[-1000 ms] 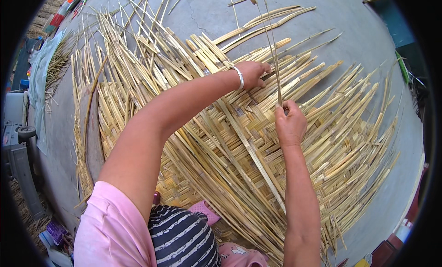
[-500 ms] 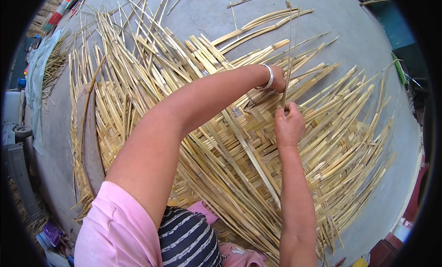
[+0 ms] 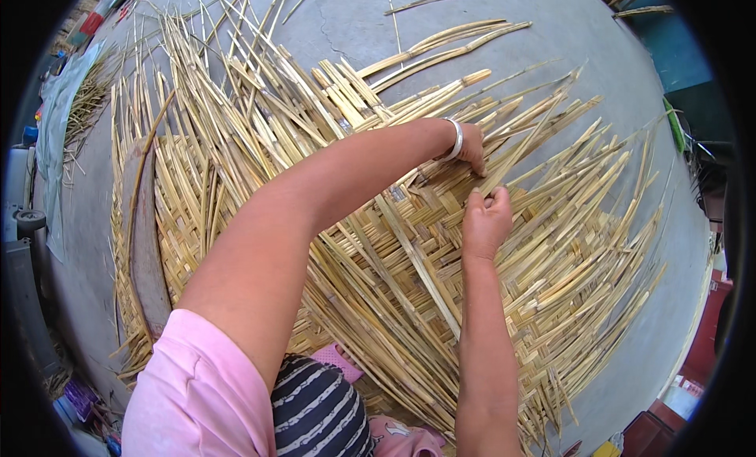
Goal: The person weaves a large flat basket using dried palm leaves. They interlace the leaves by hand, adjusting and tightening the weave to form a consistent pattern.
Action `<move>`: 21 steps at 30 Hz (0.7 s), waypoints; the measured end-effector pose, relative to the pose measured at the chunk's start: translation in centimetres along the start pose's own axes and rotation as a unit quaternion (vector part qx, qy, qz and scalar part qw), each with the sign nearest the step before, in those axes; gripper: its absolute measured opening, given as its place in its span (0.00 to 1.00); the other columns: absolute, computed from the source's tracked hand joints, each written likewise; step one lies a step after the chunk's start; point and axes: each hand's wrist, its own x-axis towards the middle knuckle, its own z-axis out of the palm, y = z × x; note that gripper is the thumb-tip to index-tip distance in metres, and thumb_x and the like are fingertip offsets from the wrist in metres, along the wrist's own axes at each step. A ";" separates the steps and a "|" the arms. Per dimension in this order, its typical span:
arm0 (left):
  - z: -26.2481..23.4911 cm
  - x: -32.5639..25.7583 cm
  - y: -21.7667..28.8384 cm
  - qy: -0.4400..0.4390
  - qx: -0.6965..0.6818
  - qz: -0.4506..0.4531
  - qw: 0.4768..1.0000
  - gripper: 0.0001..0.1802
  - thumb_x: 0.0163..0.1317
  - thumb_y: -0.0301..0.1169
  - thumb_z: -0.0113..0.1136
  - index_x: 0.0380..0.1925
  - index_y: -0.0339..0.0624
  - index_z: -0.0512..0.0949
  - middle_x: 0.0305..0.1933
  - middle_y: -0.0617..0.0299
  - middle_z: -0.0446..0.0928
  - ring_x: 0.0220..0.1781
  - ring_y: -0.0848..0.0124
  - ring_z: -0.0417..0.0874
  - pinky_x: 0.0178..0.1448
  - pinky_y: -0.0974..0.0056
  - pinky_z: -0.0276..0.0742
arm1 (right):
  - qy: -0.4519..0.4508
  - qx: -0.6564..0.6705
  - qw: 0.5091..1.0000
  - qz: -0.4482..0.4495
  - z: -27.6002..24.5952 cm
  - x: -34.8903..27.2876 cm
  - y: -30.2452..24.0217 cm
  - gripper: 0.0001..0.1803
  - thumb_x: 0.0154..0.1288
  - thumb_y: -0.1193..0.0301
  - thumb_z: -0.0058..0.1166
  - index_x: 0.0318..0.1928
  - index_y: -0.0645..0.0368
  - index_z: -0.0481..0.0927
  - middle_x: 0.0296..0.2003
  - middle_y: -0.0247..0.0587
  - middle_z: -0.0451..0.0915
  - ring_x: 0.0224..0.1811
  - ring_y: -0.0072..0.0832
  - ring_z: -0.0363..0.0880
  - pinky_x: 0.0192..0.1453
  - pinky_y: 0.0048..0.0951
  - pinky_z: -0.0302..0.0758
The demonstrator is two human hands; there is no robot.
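A half-woven mat of split reed strips (image 3: 429,260) is spread across the floor below me, its loose ends fanning out to the far side and the right. My left hand (image 3: 472,148), with a silver bangle at the wrist, reaches over the weave's far edge, fingers bent down and closed on a reed strip. Just nearer to me, my right hand (image 3: 487,229) pinches a reed strip (image 3: 529,146) between thumb and forefinger; it slants away to the far right. The fingertips partly hide where the strips enter the weave.
A long flat wooden piece (image 3: 146,236) lies on the mat's left part. Loose reed strips (image 3: 453,44) rest on the grey floor (image 3: 346,16) beyond. A pale plastic sheet (image 3: 59,142) is at the far left, and dark red objects (image 3: 697,339) stand at the right edge.
The strip that stood upright between my hands has come down, slanting to the far right over the weave. My left hand has lowered slightly toward the mat; my right hand has shifted a little nearer.
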 end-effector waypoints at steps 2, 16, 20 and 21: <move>0.1 -0.5 0.0 0.022 0.007 0.009 1.000 0.28 0.40 0.40 0.74 0.39 0.32 0.79 0.34 0.51 0.81 0.35 0.64 0.82 0.41 0.60 0.77 | 0.003 0.009 1.000 0.006 0.1 -0.1 0.0 0.11 0.54 0.69 0.56 0.27 0.60 0.68 0.16 0.39 0.67 0.18 0.33 0.65 0.27 0.34 0.67; -0.3 -2.9 -2.2 -0.054 -0.301 0.081 0.949 0.22 0.45 0.31 0.74 0.40 0.36 0.78 0.36 0.60 0.81 0.37 0.74 0.80 0.43 0.68 0.76 | -0.065 0.026 0.997 0.015 0.7 1.0 1.3 0.09 0.52 0.68 0.55 0.31 0.59 0.72 0.17 0.37 0.71 0.19 0.31 0.69 0.29 0.34 0.69; -1.5 -3.1 -2.9 -0.044 -0.310 0.113 0.943 0.19 0.49 0.30 0.71 0.42 0.40 0.78 0.37 0.63 0.80 0.39 0.76 0.80 0.48 0.68 0.74 | -0.126 0.007 0.992 -0.020 0.3 1.2 1.0 0.11 0.51 0.67 0.55 0.36 0.55 0.77 0.19 0.36 0.74 0.22 0.30 0.73 0.31 0.32 0.71; -2.3 -3.2 -2.5 -0.058 -0.344 0.142 0.926 0.19 0.53 0.32 0.68 0.45 0.41 0.76 0.40 0.66 0.80 0.42 0.77 0.79 0.51 0.68 0.73 | -0.148 0.007 0.989 -0.022 0.1 1.4 1.1 0.12 0.51 0.67 0.56 0.37 0.54 0.78 0.20 0.35 0.75 0.22 0.30 0.74 0.32 0.32 0.72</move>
